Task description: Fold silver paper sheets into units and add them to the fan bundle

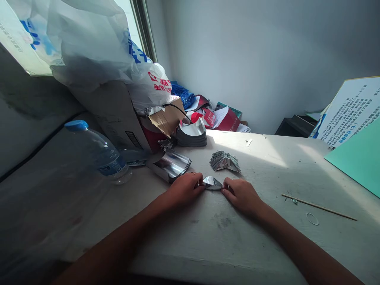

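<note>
Between my two hands is a small folded piece of silver foil paper [212, 183], low on the table and pointed at its right end. My left hand [186, 186] pinches its left end. The fingers of my right hand [240, 194] are closed on the right tip. Just behind it lies a fanned bundle of folded foil pieces [225, 162]. Left of my left hand, a curled stack of silver foil sheets [175, 163] rests on the table. A second, thicker stack of foil sheets [192, 136] sits farther back.
A water bottle [103, 154] with a blue cap stands at the left, near a cardboard box [109, 114] under plastic bags [95, 47]. To the right lie a thin wooden stick [320, 207] and a rubber band [312, 219]. A green board [359, 154] leans at the far right.
</note>
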A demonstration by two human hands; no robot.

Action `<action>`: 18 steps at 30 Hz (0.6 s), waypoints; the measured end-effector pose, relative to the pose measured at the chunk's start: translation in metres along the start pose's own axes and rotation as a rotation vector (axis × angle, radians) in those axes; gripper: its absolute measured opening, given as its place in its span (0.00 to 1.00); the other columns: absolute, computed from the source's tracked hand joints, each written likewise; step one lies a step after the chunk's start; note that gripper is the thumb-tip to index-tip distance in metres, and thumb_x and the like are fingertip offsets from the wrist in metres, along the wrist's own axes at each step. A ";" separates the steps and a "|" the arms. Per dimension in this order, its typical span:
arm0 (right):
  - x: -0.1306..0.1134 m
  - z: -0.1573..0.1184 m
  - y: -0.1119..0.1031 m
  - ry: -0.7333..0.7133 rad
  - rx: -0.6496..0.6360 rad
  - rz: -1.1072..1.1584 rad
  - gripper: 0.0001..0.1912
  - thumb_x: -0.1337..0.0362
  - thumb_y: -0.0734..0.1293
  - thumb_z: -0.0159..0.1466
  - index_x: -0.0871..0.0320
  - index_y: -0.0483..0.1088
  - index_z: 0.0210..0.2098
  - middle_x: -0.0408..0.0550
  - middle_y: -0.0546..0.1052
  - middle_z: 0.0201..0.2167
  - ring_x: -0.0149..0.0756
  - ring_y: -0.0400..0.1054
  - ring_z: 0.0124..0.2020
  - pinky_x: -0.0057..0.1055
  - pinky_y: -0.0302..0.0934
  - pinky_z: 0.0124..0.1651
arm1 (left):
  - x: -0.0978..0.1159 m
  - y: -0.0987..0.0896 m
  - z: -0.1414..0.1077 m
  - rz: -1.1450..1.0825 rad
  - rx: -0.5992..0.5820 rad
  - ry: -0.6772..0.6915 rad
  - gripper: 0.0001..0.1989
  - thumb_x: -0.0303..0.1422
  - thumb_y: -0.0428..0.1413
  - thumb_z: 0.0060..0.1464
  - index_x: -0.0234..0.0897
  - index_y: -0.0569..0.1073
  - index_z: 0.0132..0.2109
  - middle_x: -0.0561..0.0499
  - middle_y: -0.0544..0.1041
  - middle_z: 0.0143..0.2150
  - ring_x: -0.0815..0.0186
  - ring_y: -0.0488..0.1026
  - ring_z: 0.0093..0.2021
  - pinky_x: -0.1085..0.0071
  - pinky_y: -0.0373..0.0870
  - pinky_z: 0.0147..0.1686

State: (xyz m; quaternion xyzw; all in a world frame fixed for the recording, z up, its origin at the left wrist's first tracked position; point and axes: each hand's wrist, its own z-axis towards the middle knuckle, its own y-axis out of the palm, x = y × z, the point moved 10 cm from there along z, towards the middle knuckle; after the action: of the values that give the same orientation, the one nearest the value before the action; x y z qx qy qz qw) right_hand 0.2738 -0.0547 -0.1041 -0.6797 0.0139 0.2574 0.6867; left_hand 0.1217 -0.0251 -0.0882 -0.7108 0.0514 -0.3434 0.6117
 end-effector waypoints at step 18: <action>0.000 0.004 0.000 0.024 -0.023 -0.057 0.12 0.60 0.59 0.72 0.57 0.68 0.35 0.46 0.74 0.30 0.35 0.64 0.30 0.30 0.47 0.34 | -0.008 0.000 0.003 0.052 -0.031 -0.124 0.11 0.40 0.55 0.60 0.37 0.72 0.33 0.50 0.75 0.36 0.64 0.71 0.36 0.70 0.59 0.32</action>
State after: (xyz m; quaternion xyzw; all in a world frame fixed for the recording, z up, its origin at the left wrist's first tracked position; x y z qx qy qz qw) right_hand 0.2723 -0.0510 -0.1042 -0.6908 -0.0002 0.2296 0.6856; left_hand 0.1175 -0.0187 -0.0919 -0.7386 0.0370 -0.2819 0.6113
